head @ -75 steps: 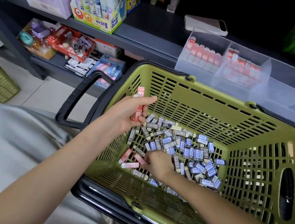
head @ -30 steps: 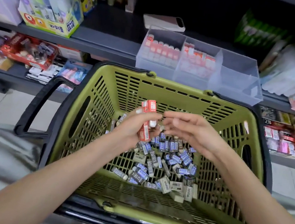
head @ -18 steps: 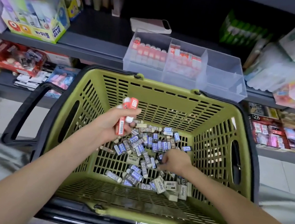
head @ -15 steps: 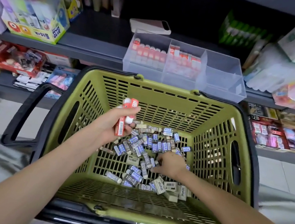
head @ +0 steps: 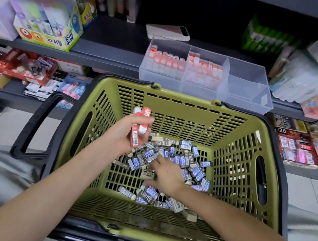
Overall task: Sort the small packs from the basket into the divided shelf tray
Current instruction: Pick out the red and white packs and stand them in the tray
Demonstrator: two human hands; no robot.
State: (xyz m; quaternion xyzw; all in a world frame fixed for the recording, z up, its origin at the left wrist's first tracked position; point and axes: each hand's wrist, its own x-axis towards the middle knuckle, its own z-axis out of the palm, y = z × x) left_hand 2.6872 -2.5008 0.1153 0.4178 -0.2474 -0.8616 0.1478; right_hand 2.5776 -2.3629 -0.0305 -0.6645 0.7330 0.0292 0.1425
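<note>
While my L hand (head: 126, 136) clutches slim red-and-white packs (head: 140, 127) over the olive slotted plastic basket (head: 176, 110), R hand (head: 166, 175) lies flat-fingered on blue/grey packs (head: 195, 170) inside. Gathering step, I'd say; next: reds to clear divided tray (head: 244, 87) behind basket.

Even, bright overhead light, dark shelf recess behind, motion blur at left and right edges, wide-angle bowing.
</note>
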